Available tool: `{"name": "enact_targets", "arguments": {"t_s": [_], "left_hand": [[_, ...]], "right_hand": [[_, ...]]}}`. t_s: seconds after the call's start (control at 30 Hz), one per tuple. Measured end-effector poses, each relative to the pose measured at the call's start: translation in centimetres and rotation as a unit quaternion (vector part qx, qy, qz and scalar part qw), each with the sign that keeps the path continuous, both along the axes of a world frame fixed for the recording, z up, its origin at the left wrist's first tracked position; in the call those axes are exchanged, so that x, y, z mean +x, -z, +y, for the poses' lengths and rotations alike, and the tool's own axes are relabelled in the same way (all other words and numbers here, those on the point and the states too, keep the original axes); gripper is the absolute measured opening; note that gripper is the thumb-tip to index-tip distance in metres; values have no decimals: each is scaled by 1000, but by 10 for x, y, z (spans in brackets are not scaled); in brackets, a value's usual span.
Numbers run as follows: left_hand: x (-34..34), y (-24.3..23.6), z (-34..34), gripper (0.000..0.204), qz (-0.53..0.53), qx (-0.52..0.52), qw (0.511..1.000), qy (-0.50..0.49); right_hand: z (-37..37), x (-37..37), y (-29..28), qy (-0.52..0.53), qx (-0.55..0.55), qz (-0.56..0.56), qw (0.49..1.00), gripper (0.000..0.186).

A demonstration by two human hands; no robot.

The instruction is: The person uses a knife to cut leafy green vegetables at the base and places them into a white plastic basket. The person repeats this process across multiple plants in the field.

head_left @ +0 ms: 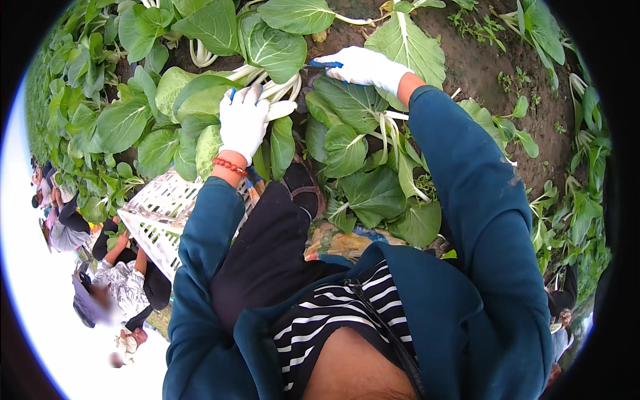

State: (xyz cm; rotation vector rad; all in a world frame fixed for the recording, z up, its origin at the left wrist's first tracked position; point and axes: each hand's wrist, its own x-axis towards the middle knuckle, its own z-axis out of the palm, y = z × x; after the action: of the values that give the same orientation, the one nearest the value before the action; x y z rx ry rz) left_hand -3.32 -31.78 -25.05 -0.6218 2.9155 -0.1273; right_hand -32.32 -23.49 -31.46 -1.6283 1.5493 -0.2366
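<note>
Left hand, palm down, clasped on pale stalks; right hand, outstretched, around a blue tool.

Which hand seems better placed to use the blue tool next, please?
Probably the right hand: it holds the blue tool near the white stems; the left hand is on the leafy greens.

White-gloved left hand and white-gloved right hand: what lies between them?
Mainly thick white stalks of a green leafy vegetable, as the head view shows.
</note>
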Motion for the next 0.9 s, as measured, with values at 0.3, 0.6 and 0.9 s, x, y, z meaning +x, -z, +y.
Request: {"name": "enact_targets", "arguments": {"t_s": [0.3,0.6,0.9], "left_hand": [[-2,1,-1,30,-35,-1,999,9],[12,10,5,27,-28,8,1000,-6],[25,-19,13,28,42,1,999,0]], "right_hand": [[-12,17,7,19,9,-16,1000,45],[25,20,12,95,70,-150,982,46],[84,38,-11,341,74,-339,873,49]]}}
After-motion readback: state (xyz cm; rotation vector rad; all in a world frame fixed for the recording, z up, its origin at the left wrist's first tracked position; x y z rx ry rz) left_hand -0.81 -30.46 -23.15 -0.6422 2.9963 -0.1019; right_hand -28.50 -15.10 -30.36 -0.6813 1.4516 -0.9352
